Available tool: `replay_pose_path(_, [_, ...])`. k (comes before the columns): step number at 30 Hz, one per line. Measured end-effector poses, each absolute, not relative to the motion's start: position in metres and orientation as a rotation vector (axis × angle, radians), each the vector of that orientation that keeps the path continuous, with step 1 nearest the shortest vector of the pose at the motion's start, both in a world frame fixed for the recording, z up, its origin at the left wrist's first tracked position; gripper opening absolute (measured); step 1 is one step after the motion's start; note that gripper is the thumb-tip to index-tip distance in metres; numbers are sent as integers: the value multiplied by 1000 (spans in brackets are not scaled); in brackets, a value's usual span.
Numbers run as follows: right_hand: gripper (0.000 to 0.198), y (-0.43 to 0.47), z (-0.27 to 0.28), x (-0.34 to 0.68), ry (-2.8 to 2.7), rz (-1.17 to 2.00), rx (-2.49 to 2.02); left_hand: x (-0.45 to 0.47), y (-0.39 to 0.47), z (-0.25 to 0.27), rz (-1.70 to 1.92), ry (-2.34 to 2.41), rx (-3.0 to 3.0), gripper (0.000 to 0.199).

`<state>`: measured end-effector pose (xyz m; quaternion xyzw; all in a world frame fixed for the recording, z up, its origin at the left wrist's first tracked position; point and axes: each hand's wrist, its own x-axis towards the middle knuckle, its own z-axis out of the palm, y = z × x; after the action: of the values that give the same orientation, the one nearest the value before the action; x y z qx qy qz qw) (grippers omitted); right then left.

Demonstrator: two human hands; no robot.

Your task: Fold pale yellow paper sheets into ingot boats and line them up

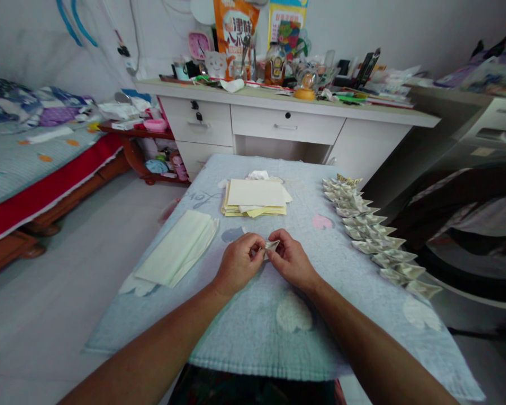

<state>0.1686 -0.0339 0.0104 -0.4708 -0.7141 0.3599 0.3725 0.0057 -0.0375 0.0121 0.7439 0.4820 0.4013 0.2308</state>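
Between my two hands, above the middle of the cloth-covered table, is a small pale folded paper piece with a pointed end. My left hand pinches its left side between thumb and fingers. On the right side, my right hand grips it with thumb and forefinger. Part of the paper is hidden behind the fingertips. Beyond the hands lies a stack of cream and yellow paper sheets. Left of them rests a pile of pale green folded paper. Several folded paper pieces form a long row at the right edge.
A light blue cloth with heart shapes covers the table. Behind it stands a white desk crowded with jars, bags and small items. A bed is at the left, and a washing machine at the right.
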Motion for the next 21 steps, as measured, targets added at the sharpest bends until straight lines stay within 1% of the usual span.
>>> replay_pose_path(4, [21,-33,13,169,-1892,811,-1182,5,-37,10,1073,1315,2085,13])
replay_pose_path(8, [13,-31,12,169,-1937,755,-1181,5,-38,11,1031,1282,2040,13])
replay_pose_path(10, [10,-30,10,169,-1909,769,-1194,5,-39,13,1046,1242,1966,17])
replay_pose_path(12, [8,-30,9,170,-1848,834,-1197,6,-40,14,1062,1171,1895,26])
replay_pose_path(14, [7,-31,9,171,-1790,904,-1197,6,-40,14,1057,1106,1845,30])
replay_pose_path(18, [7,-32,12,171,-1770,935,-1214,8,-37,10,1052,1097,1775,20])
replay_pose_path(21, [12,-32,15,171,-1842,829,-1207,8,-35,10,1036,1111,1775,18])
